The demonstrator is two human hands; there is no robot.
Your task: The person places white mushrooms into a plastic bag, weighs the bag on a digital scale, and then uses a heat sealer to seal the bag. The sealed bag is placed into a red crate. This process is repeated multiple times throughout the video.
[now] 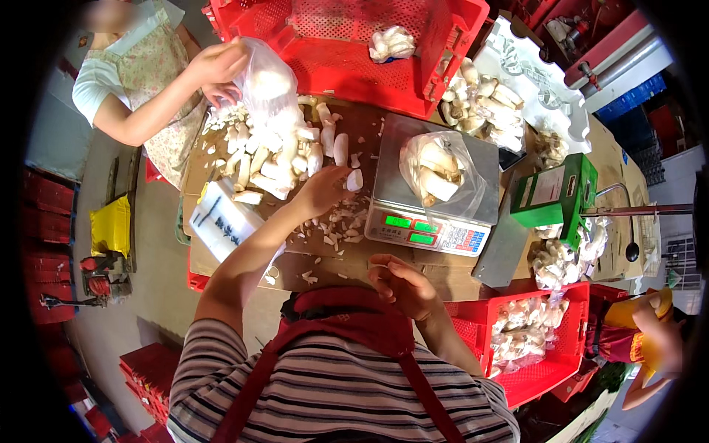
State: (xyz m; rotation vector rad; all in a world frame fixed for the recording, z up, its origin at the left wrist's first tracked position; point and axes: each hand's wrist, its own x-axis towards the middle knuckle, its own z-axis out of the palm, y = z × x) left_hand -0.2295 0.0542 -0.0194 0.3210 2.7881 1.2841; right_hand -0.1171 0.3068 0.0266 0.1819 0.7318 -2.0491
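Note:
Above the cardboard-covered table, my left hand point(325, 191) pinches a short white piece of king oyster mushroom point(354, 180) at its fingertips. Beyond it lies a heap of king oyster mushrooms point(277, 160), whole stems and cut pieces mixed. My right hand point(403, 283) hovers at the table's near edge, empty, its fingers loosely bent and apart. In front of it stands a digital weighing scale point(382, 219) with lit green displays. On the steel pan rests an open clear plastic bag of mushrooms point(440, 171). Small mushroom trimmings point(340, 224) are scattered between my left hand and the scale.
Across the table, a co-worker point(149, 83) holds a clear bag point(268, 83). A red crate point(343, 61) with one bagged portion stands behind the scale. To the right are a green bag-sealing device point(554, 191) and a red crate of filled bags point(540, 382). Printed bags point(227, 221) lie left.

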